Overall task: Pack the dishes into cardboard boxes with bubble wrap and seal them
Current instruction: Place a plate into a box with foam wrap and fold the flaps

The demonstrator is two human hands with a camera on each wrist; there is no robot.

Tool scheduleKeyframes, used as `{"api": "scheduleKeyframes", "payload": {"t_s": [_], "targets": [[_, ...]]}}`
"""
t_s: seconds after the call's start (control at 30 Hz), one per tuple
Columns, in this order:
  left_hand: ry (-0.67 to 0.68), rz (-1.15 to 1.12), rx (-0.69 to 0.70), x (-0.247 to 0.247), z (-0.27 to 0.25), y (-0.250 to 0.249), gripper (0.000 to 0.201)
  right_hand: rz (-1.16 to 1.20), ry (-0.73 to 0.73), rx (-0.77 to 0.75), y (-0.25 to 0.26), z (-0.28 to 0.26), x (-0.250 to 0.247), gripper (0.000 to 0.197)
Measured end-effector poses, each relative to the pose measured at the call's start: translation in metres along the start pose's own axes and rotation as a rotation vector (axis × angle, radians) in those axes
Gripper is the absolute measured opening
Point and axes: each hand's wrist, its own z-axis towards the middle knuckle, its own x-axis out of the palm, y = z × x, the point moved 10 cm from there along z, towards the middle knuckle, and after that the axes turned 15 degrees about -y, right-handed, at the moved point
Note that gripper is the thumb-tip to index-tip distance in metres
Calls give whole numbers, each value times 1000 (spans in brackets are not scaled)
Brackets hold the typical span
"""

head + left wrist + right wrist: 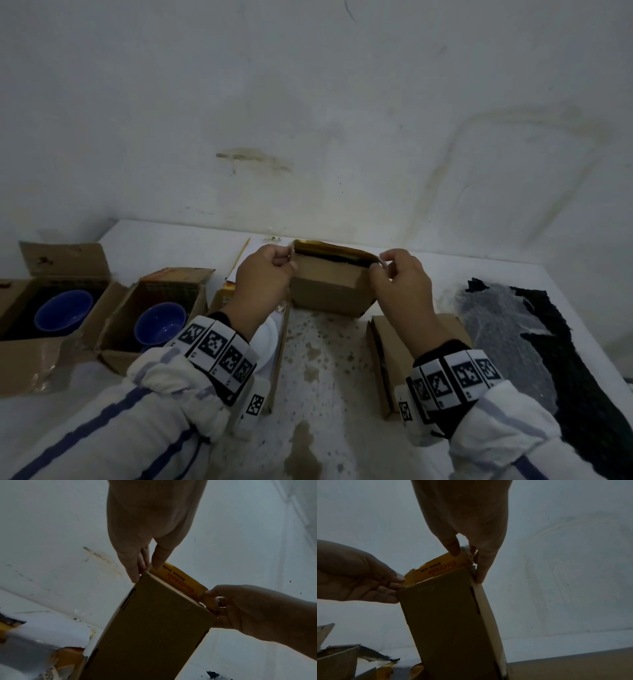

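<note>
A small brown cardboard box [329,287] stands at the table's middle near the wall. Its yellow lid flap [329,248], printed "electronic Kitchen scale" [181,582], stands half raised over the opening. My left hand [289,258] pinches the flap's left corner, and my right hand [378,263] pinches its right corner. In the left wrist view my left hand's fingers [135,574] grip the corner beside the box wall [154,628]. The right wrist view shows my right hand's thumb [453,547] on the flap [440,565]. What the box holds is hidden.
At the left stand two open cardboard boxes, each with a blue bowl [63,310] [160,323] inside. A white plate [265,339] lies under my left wrist. Another brown box [411,346] sits front right. Bubble wrap [496,325] lies on a dark cloth [565,342].
</note>
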Motion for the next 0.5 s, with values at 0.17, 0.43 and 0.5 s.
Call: {"api": "scheduleKeyframes", "payload": {"t_s": [0.17,0.43,0.5], "targets": [[15,14,33,0,4,-4,33,0,-18,-5,-2,2,-5,25],[13,123,144,0,8,-21,29,137,76,159,-15,8,-2,12],[23,153,148,1,12,-23,29,101,91,143,-14,8,0,11]]}}
